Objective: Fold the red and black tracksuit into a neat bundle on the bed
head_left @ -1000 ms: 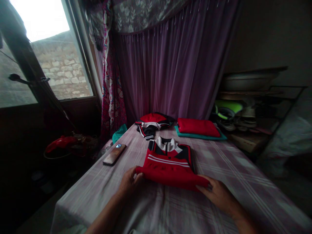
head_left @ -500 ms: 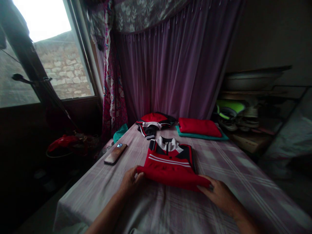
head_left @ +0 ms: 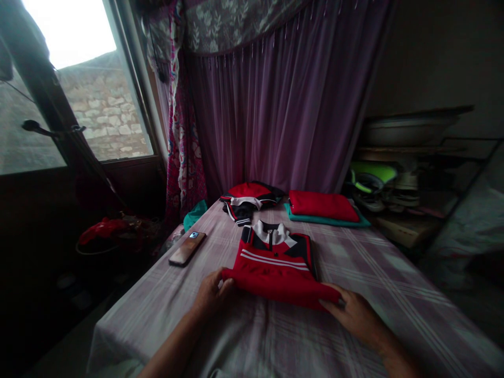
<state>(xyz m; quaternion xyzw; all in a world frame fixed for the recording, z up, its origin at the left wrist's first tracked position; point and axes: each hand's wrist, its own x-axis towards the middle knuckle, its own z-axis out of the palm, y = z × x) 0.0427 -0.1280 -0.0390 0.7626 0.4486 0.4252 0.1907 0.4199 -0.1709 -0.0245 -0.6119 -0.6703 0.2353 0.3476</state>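
A folded red shirt point(head_left: 277, 270) with a black yoke, white stripes and a white collar lies in the middle of the checked cloth point(head_left: 252, 336). My left hand point(head_left: 210, 295) pinches its near left corner, fingers closed on the fabric. At the near right corner my right hand point(head_left: 352, 312) grips the fold's edge, thumb on top. Both forearms reach in from the bottom of the view.
A phone point(head_left: 187, 248) lies left of the shirt. Behind it sit a crumpled red and black garment point(head_left: 248, 197) and a folded red cloth on a teal one point(head_left: 323, 207). Purple curtains hang at the back; a window is left, cluttered shelves point(head_left: 394, 184) right.
Both hands stay on the shirt's near corners. Only the view has shifted slightly; nothing on the cloth has moved.
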